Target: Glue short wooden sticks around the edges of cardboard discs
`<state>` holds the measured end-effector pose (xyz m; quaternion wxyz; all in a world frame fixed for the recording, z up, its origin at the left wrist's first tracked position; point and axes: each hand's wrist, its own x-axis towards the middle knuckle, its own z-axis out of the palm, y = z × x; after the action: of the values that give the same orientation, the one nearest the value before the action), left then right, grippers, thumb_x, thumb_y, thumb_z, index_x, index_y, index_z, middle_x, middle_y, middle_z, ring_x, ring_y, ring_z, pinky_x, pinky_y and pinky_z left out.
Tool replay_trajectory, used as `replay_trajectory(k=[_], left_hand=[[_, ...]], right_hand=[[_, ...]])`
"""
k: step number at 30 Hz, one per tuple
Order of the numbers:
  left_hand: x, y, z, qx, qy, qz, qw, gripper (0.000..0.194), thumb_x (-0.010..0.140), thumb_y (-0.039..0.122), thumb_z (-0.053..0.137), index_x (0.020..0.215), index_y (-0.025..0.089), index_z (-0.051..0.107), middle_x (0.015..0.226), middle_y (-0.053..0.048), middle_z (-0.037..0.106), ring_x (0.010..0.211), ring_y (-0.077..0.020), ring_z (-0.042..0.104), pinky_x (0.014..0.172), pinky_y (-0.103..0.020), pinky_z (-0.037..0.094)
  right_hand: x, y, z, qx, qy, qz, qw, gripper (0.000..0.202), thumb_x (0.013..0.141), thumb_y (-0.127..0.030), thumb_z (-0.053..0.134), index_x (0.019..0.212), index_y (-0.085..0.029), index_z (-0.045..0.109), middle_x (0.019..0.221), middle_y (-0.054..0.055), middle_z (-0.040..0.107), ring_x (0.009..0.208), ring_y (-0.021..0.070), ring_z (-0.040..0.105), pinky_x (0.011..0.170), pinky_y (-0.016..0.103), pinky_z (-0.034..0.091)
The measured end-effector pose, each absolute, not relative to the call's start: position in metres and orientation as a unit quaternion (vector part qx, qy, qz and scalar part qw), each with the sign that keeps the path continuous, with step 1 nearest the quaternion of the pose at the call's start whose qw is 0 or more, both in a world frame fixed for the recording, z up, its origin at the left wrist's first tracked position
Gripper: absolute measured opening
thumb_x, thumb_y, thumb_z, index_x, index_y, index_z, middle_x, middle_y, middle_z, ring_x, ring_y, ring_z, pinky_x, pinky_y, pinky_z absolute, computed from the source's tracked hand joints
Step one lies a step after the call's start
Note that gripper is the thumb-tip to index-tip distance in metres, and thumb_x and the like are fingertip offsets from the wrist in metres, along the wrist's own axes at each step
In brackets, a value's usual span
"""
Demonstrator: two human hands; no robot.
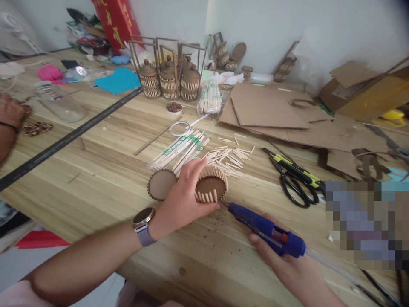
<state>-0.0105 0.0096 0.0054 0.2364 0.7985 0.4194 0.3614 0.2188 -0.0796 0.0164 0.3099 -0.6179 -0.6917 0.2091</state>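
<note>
The round brown base with a scalloped edge (209, 187) lay flat on the near-middle part of the pale wooden table (143, 264), just right of a matching brown disc (162, 184). The bare left hand (183, 198) held it from the left, thumb along the near edge and fingers curled over the far side. The bare right hand (287, 264) was closed around the blue glue gun (262, 226), its dark nozzle (224, 204) beside the near-right edge, close to the last short pale stick (215, 196) of the near row.

Good work here probably called for a light, steady hold on the base, the nozzle kept low at the edge, and only a small dab of glue, so that none smeared up the sticks. Even spacing and a plumb stand looked worth checking at each stick; the near ones seemed slightly uneven. The left thumb was very near the hot end, so a burn was a fair risk, and a knock could have tilted the fresh sticks.

The left hand hid the base's left side and part of the stick row. Whether glue was leaving the nozzle could not be made out, nor the right forefinger's place on the trigger. A pixelated patch covered the right edge of the view.
</note>
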Motion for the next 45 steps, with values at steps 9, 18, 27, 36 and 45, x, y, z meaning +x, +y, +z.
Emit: replay_trajectory(k=[9, 18, 27, 36, 45], left_hand=[[-0.01, 0.01, 0.006, 0.801, 0.42, 0.357, 0.233, 0.097, 0.069, 0.031, 0.08, 0.145, 0.028, 0.02, 0.144, -0.013, 0.033, 0.138, -0.031, 0.031, 0.114, -0.05, 0.032], [-0.01, 0.01, 0.006, 0.801, 0.42, 0.357, 0.231, 0.097, 0.071, 0.032, 0.08, 0.146, 0.03, 0.019, 0.144, -0.012, 0.034, 0.137, -0.0324, 0.032, 0.113, -0.052, 0.031], [-0.011, 0.01, 0.002, 0.801, 0.417, 0.36, 0.234, 0.098, 0.071, 0.035, 0.079, 0.146, 0.032, 0.017, 0.145, -0.012, 0.033, 0.137, -0.0343, 0.033, 0.114, -0.055, 0.03], [-0.009, 0.007, 0.002, 0.812, 0.418, 0.338, 0.228, 0.099, 0.07, 0.031, 0.08, 0.147, 0.03, 0.016, 0.147, -0.012, 0.03, 0.139, -0.033, 0.031, 0.113, -0.052, 0.033], [-0.008, 0.004, 0.002, 0.812, 0.42, 0.326, 0.24, 0.104, 0.068, 0.031, 0.082, 0.147, 0.033, 0.015, 0.149, -0.013, 0.029, 0.14, -0.0351, 0.028, 0.114, -0.055, 0.033]], right_hand=[[0.217, -0.077, 0.018, -0.613, -0.692, 0.203, 0.322, 0.021, 0.083, -0.041, 0.058, 0.067, -0.027, 0.056, 0.06, -0.001, 0.062, 0.053, 0.0188, 0.063, 0.047, 0.027, 0.052], [0.218, -0.079, 0.016, -0.621, -0.695, 0.203, 0.299, 0.026, 0.083, -0.042, 0.057, 0.063, -0.026, 0.055, 0.06, -0.001, 0.062, 0.055, 0.0179, 0.062, 0.048, 0.026, 0.051], [0.221, -0.084, 0.011, -0.599, -0.708, 0.216, 0.304, 0.023, 0.087, -0.041, 0.057, 0.07, -0.026, 0.052, 0.06, -0.004, 0.054, 0.051, 0.0144, 0.054, 0.047, 0.025, 0.045], [0.219, -0.083, 0.01, -0.6, -0.711, 0.209, 0.302, 0.02, 0.087, -0.04, 0.057, 0.074, -0.026, 0.055, 0.063, -0.003, 0.057, 0.056, 0.0159, 0.057, 0.054, 0.027, 0.048], [0.224, -0.088, 0.013, -0.689, -0.559, 0.318, 0.333, 0.027, 0.076, -0.051, 0.065, 0.076, -0.025, 0.07, 0.066, 0.001, 0.07, 0.061, 0.0216, 0.065, 0.054, 0.029, 0.053]])
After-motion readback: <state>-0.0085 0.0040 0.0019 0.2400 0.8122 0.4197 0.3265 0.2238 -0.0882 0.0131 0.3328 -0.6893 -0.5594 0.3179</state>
